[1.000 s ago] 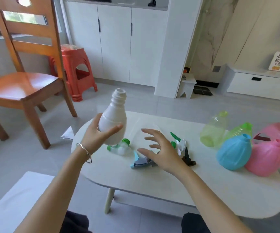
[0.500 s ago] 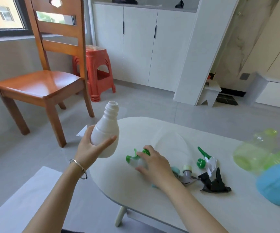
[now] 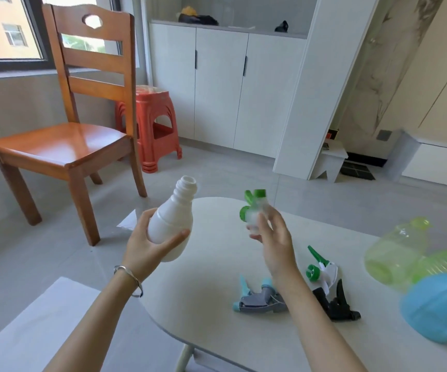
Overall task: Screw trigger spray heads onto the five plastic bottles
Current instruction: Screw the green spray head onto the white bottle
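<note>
My left hand (image 3: pixel 147 244) grips a white plastic bottle (image 3: pixel 172 224) by its body, tilted, with its open threaded neck pointing up and right. My right hand (image 3: pixel 272 234) holds a white and green trigger spray head (image 3: pixel 253 208) in the air, a little right of the bottle's neck and apart from it. On the white table (image 3: pixel 211 291) lie a grey and teal spray head (image 3: pixel 260 300), a white and green one (image 3: pixel 320 269) and a black one (image 3: pixel 336 304). At the right edge lie a clear green bottle (image 3: pixel 394 256) and a blue bottle (image 3: pixel 439 308).
A wooden chair (image 3: pixel 66 146) stands on the floor to the left, with a red plastic stool (image 3: pixel 152 122) behind it. White cabinets (image 3: pixel 222 89) line the back wall. A pale mat (image 3: pixel 29 331) lies on the floor below my left arm.
My right hand has picked the white and green spray head up off the table and raised it toward the bottle's neck. My left hand has kept hold of the white bottle.
</note>
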The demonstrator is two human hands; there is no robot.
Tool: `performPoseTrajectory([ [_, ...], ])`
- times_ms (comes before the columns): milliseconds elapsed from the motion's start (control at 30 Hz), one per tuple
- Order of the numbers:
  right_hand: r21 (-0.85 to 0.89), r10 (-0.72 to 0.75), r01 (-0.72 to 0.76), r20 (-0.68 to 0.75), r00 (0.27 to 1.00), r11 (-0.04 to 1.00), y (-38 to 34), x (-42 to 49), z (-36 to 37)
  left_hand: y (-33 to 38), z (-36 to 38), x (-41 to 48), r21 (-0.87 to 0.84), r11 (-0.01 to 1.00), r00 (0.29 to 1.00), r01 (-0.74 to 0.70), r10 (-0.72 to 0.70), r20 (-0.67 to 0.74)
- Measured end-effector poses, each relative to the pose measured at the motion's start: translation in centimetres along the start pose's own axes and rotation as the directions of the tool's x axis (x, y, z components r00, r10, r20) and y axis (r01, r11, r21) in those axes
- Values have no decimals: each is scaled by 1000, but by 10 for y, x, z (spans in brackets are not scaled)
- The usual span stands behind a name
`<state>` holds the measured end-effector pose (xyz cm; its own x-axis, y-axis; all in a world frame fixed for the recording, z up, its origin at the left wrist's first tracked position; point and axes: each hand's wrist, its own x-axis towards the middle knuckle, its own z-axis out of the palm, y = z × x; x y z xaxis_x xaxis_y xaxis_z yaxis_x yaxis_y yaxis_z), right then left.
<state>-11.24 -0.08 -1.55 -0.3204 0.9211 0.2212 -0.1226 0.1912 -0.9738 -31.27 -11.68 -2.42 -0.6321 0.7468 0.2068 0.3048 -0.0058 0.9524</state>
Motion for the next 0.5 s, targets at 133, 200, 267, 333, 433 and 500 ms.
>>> performPoseTrajectory([
  [133, 338, 178, -120, -146, 973, 933, -6, 9, -36, -4, 16, 0, 105, 994, 1000, -10, 10, 1],
  [200, 379, 207, -107, -234, 950, 919, -8, 9, -51, -7, 23, 2, 185, 982, 999, -29, 26, 22],
  [267, 406, 208, -83, -276, 938, 910, -11, 9, -64, -10, 29, 4, 274, 959, 997, -66, 54, 53],
  [333, 410, 197, -69, -280, 940, 910, -15, 8, -75, -12, 34, 6, 349, 930, 993, -115, 96, 69],
  [433, 422, 190, -60, -271, 944, 904, -19, 7, -89, -15, 40, 7, 369, 923, 994, -111, 99, 51],
  [500, 441, 188, -54, -266, 945, 896, -22, 7, -95, -16, 43, 8, 380, 920, 995, -96, 89, 37],
])
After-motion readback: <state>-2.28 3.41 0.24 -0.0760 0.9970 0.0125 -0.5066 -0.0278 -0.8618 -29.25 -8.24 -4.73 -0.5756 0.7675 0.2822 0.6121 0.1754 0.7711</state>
